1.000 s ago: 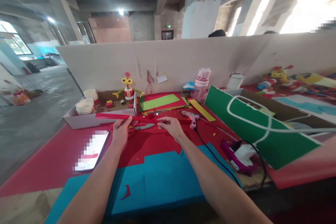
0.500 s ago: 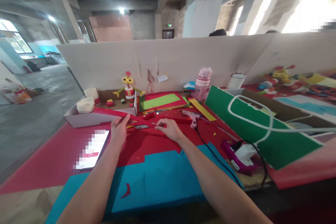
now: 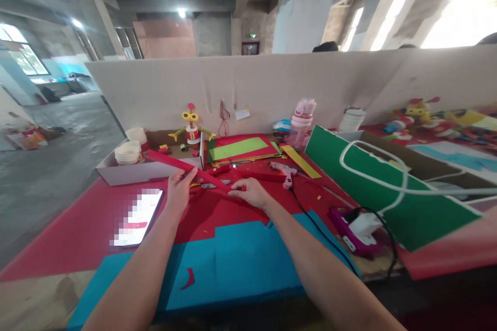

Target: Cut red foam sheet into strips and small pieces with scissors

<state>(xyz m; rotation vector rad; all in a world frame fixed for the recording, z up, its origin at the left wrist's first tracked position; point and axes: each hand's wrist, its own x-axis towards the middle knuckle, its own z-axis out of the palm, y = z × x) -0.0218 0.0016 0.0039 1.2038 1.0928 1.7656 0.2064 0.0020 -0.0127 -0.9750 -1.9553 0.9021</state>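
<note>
Your left hand (image 3: 179, 189) pinches the red strip (image 3: 207, 176) around mid-length, your right hand (image 3: 250, 192) its right end, above the surface (image 3: 194, 222), well back from the front edge. Probably best kept lightly taut, no creasing; mind the scissors (image 3: 210, 185) underneath, imo.

The strip (image 3: 213, 178) between the left fingers (image 3: 189, 172) and right fingers (image 3: 238, 190) looks like smooth, matt paper; the tool (image 3: 208, 185) under it shows dull metal. Left of the left fingers, the phone (image 3: 142, 217) has a smooth, glass-like face. Right of the right fingers, the glue gun (image 3: 286, 172) and socket (image 3: 341, 222) look like smooth plastic, the board (image 3: 365, 186) flat and matt. Nearer than both, the blue sheet (image 3: 248, 258) looks matt and paper-like; the desk (image 3: 42, 289) bares rough, wood-like patches.
</note>
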